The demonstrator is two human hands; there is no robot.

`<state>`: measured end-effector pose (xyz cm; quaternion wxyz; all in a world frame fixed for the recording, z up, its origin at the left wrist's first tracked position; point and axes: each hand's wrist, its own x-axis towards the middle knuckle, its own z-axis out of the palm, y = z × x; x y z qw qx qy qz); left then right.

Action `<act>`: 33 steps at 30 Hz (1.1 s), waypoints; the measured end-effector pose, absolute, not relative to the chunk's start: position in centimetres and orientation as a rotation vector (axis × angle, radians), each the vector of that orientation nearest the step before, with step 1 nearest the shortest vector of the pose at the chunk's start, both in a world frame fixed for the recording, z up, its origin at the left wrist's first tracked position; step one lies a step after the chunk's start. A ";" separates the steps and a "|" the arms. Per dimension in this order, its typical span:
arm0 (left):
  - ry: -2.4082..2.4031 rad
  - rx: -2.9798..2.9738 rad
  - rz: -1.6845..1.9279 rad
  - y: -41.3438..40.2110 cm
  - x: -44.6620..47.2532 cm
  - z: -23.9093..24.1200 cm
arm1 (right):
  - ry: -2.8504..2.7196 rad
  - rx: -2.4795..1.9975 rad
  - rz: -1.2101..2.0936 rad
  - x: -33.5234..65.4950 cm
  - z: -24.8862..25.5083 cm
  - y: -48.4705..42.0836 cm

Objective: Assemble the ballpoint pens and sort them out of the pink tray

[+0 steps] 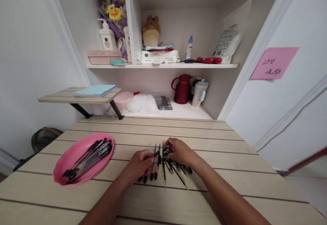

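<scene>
A loose heap of black pens and pen parts [163,168] lies on the wooden table [219,156] right in front of me. My left hand [140,163] is closed around a pen at the left side of the heap. At the heap's upper right, my right hand [180,151] has its fingers pinched on small pen parts. A pink oval tray [66,158] at the left holds several assembled black pens [89,158].
A small raised wooden shelf [63,98] with a light blue folder [95,90] stands at the table's far left. Behind it are white shelves with a red jug [182,88], a mug, bottles and boxes. A pink note [273,63] hangs on the right wall.
</scene>
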<state>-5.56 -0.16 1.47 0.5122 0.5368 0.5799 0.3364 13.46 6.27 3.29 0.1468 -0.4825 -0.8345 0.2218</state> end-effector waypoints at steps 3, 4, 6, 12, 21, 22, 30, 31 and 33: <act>1.365 1.291 0.806 -0.2 -5.6 1.3 | -2.352 -1.393 0.638 13.4 3.2 6.3; 1.356 1.290 0.805 -0.2 -5.5 1.3 | -2.354 -1.385 0.634 13.4 3.2 6.3; 1.348 1.291 0.806 -0.2 -5.5 1.2 | -2.337 -1.372 0.618 13.3 3.4 6.3; 1.380 1.281 0.934 -0.2 -4.7 1.2 | -1.921 -1.230 1.181 12.2 3.6 5.5; 1.363 1.277 0.920 -0.7 -3.6 2.1 | -1.498 -1.074 1.614 11.7 3.3 5.6; 1.361 1.296 0.892 -0.7 -3.8 2.3 | -1.463 -1.078 1.585 12.1 3.5 5.9; 1.838 1.886 0.790 -0.2 -5.2 1.5 | -1.728 -1.189 1.441 14.1 2.7 7.2; 1.880 1.927 0.741 -0.2 -5.1 1.5 | -1.819 -1.192 1.386 14.0 2.3 7.2; 1.944 1.987 0.659 -0.1 -5.2 1.9 | -1.967 -1.200 1.218 13.8 1.9 7.2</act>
